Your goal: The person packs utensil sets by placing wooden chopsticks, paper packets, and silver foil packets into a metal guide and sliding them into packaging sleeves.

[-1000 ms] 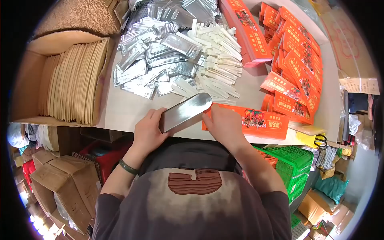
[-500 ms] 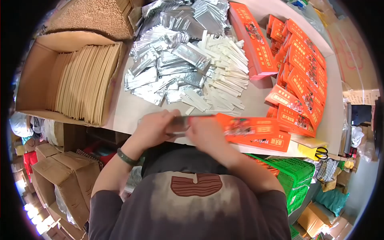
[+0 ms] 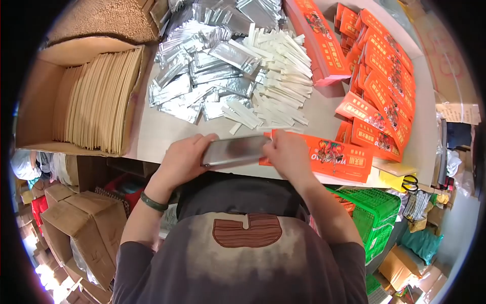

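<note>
The left grip holds a shiny metal piece, probably stiff and slick, best taken by its edges; I can't tell what the right grip clasps.

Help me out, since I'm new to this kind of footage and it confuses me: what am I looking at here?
There is no robot here, just a person's two bare hands, seen by a camera worn on the head and looking forward and down.

The left hand holds a long, shiny metal-looking piece, partly blurred. The right hand is at its other end, overlapping an orange printed sleeve; its exact grip is unclear.

Beyond them, the table bears silver packets, slim whitish strips and a pile of more orange sleeves. On the left, a cardboard box holds thin, tan pieces in a row.
</note>
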{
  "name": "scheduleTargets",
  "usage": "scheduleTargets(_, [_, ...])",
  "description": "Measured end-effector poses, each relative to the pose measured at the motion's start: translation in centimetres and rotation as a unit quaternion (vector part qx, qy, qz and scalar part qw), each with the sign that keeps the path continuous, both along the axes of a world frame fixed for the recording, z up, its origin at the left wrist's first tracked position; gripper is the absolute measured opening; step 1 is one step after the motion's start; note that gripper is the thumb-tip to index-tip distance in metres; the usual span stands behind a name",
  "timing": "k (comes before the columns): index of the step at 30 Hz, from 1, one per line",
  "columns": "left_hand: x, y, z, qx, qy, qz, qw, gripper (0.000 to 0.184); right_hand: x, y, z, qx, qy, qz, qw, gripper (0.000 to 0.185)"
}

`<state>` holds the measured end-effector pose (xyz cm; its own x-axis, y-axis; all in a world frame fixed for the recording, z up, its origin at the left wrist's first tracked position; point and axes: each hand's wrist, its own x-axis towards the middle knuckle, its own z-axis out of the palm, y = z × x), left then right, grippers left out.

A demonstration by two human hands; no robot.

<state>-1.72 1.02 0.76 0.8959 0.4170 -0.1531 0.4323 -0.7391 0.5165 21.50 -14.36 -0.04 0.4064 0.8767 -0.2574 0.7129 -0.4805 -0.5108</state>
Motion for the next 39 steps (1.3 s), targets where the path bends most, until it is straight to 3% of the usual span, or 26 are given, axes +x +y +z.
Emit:
scheduleTargets(4, [2.1, 0.4, 1.8, -0.038, 0.04, -0.051, 0.997, 0.072, -3.7, 2.4, -0.4, 0.081, 0.003, 0.088, 0.993, 0.024])
scheduleTargets(7, [-0.7, 4.4, 2.1, 0.107, -0.174, -0.066, 0.977, 0.074, -2.0, 5.2, 0.2, 0.085, -0.039, 0.055, 0.994, 0.025])
scheduleTargets(8, [-3.1, 5.5, 2.7, 0.116, -0.079, 0.141, 0.98, 0.076, -0.3, 5.7, -0.1, 0.088, -0.077, 0.049, 0.992, 0.025])
scheduleTargets(10, [-7.1, 11.6, 3.5, 0.18, -0.065, 0.375, 0.907, 0.052, 2.4, 6.7, -1.0, 0.095, -0.152, 0.036, 0.983, 0.025])
scheduleTargets(12, [-13.7, 16.8, 2.3, 0.307, 0.015, 0.419, 0.855, 0.04, 2.3, 6.7, -3.0, 0.11, -0.157, 0.053, 0.98, 0.023])
scheduleTargets(15, [-18.3, 18.0, 0.3, 0.271, 0.059, 0.376, 0.884, 0.037, 2.8, 8.2, -2.0, 0.137, -0.138, 0.085, 0.977, 0.019])
scheduleTargets(18, [-17.4, 17.5, 0.4, 0.182, 0.019, 0.377, 0.908, 0.038, 2.7, 11.7, 1.6, 0.167, -0.106, 0.119, 0.973, 0.014])
scheduleTargets(19, [-16.2, 16.8, 1.0, 0.199, 0.019, 0.355, 0.913, 0.03, 2.7, 13.6, 2.4, 0.177, -0.096, 0.133, 0.97, 0.012])
scheduleTargets(21, [-15.4, 16.6, 1.5, 0.237, 0.033, 0.316, 0.918, 0.023, 3.4, 17.8, -4.5, 0.294, -0.175, 0.127, 0.931, 0.011])
scheduleTargets(23, [-15.3, 16.7, 1.7, 0.26, 0.039, 0.295, 0.919, 0.015, 3.4, 19.0, -5.9, 0.333, -0.229, 0.142, 0.904, 0.01])
scheduleTargets(25, [-16.7, 17.7, 0.3, 0.305, 0.0, 0.315, 0.899, 0.016, 3.7, 18.0, -2.4, 0.288, -0.256, 0.192, 0.903, 0.01])
scheduleTargets(27, [-17.1, 16.6, 0.6, 0.369, -0.002, 0.318, 0.873, 0.016, 3.1, 16.5, 1.8, 0.293, -0.211, 0.151, 0.92, 0.01])
scheduleTargets(30, [-13.1, 12.7, 3.8, 0.194, -0.253, 0.492, 0.81, 0.011, 5.9, 16.3, 0.5, 0.242, -0.241, 0.145, 0.929, 0.01])
scheduleTargets(32, [-10.5, 9.4, 1.2, 0.101, -0.373, 0.489, 0.782, 0.01, 7.0, 16.0, 2.1, 0.164, -0.273, 0.187, 0.929, 0.012])
scheduleTargets(33, [-8.6, 7.1, -0.2, -0.057, -0.438, 0.474, 0.762, 0.012, 7.4, 16.1, 2.7, 0.182, -0.284, 0.175, 0.925, 0.013])
scheduleTargets(34, [-8.2, 6.0, -3.1, -0.078, -0.397, 0.449, 0.797, 0.014, 7.7, 16.1, 3.2, 0.201, -0.296, 0.163, 0.92, 0.015])
scheduleTargets(35, [-7.6, 4.9, -5.7, -0.089, -0.428, 0.418, 0.796, 0.016, 7.6, 15.9, 3.7, 0.219, -0.306, 0.15, 0.914, 0.017])
scheduleTargets(36, [-7.2, 3.8, -5.9, -0.125, -0.383, 0.466, 0.788, 0.018, 6.7, 15.6, 4.3, 0.276, -0.279, 0.136, 0.91, 0.02])
scheduleTargets(38, [-8.0, 3.4, -6.5, -0.084, -0.357, 0.486, 0.793, 0.019, 3.2, 14.2, 5.4, 0.383, -0.218, 0.104, 0.892, 0.026])
scheduleTargets(39, [-8.6, 3.1, -6.1, -0.09, -0.355, 0.466, 0.806, 0.019, 0.7, 13.1, 6.1, 0.373, -0.153, 0.103, 0.909, 0.03])
